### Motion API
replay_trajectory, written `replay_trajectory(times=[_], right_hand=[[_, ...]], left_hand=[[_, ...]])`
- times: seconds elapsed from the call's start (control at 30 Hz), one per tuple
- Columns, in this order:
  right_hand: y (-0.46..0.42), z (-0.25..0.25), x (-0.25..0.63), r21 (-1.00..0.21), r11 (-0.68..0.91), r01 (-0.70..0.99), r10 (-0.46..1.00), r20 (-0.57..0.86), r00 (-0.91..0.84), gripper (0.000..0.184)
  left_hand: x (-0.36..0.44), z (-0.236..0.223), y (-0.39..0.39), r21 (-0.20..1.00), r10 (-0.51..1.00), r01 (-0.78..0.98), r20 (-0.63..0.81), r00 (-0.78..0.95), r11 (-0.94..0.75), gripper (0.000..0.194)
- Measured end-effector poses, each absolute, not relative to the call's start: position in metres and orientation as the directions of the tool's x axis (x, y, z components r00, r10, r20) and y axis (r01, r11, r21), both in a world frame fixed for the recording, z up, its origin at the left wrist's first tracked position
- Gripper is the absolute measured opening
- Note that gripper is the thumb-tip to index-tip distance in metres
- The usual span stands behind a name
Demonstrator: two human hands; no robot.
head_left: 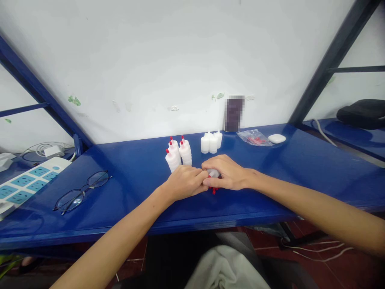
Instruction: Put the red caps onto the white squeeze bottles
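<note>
Both my hands meet over the middle of the blue table (132, 200). My right hand (228, 173) curls round a small white bottle (213, 173) lying between the hands. My left hand (185, 181) pinches at the bottle's end with closed fingers. A few small red caps (214, 189) lie on the table under my right hand. Just behind my left hand stands a cluster of white bottles with red caps (178, 153). Further right stand three white bottles without caps (211, 141).
Eyeglasses (80, 192) lie at the left. A white and teal power strip (27, 182) sits at the far left. A clear bag with red caps (255, 138) and a white case (276, 138) lie at the back right. A dark object (362, 113) rests on the right shelf.
</note>
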State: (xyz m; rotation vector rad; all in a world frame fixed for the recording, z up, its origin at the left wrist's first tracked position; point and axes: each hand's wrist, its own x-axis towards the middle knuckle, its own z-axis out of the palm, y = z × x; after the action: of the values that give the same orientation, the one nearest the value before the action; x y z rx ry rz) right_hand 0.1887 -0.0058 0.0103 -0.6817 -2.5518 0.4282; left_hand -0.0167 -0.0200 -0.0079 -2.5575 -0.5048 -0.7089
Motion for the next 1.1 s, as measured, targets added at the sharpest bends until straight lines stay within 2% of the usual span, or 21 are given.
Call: replay_trajectory(times=[0.17, 0.33, 0.5, 0.67, 0.83, 1.1], right_hand=[[-0.006, 0.011, 0.190, -0.390, 0.838, 0.382, 0.525, 0.382, -0.761, 0.044], [0.006, 0.008, 0.197, -0.413, 0.729, 0.546, 0.684, 0.393, -0.614, 0.038], [0.014, 0.006, 0.200, -0.441, 0.632, 0.637, 0.774, 0.330, -0.540, 0.044], [0.010, 0.007, 0.199, -0.361, 0.663, 0.656, 0.749, 0.304, -0.589, 0.025], [0.010, 0.005, 0.198, -0.317, 0.689, 0.652, 0.724, 0.285, -0.628, 0.034], [0.016, 0.006, 0.199, -0.225, 0.702, 0.675, 0.712, 0.231, -0.663, 0.041]], left_hand=[[-0.018, -0.008, -0.020, -0.284, 0.250, 0.456, 0.543, 0.802, -0.843, 0.038], [-0.019, -0.005, -0.024, -0.196, 0.359, 0.475, 0.432, 0.827, -0.858, 0.040], [-0.018, -0.003, -0.033, -0.111, 0.425, 0.495, 0.376, 0.824, -0.862, 0.040], [-0.019, -0.002, -0.036, -0.055, 0.475, 0.522, 0.343, 0.811, -0.851, 0.040], [-0.020, -0.002, -0.034, 0.033, 0.529, 0.540, 0.266, 0.806, -0.841, 0.041], [-0.020, -0.006, -0.032, 0.045, 0.533, 0.542, 0.265, 0.803, -0.839, 0.041]])
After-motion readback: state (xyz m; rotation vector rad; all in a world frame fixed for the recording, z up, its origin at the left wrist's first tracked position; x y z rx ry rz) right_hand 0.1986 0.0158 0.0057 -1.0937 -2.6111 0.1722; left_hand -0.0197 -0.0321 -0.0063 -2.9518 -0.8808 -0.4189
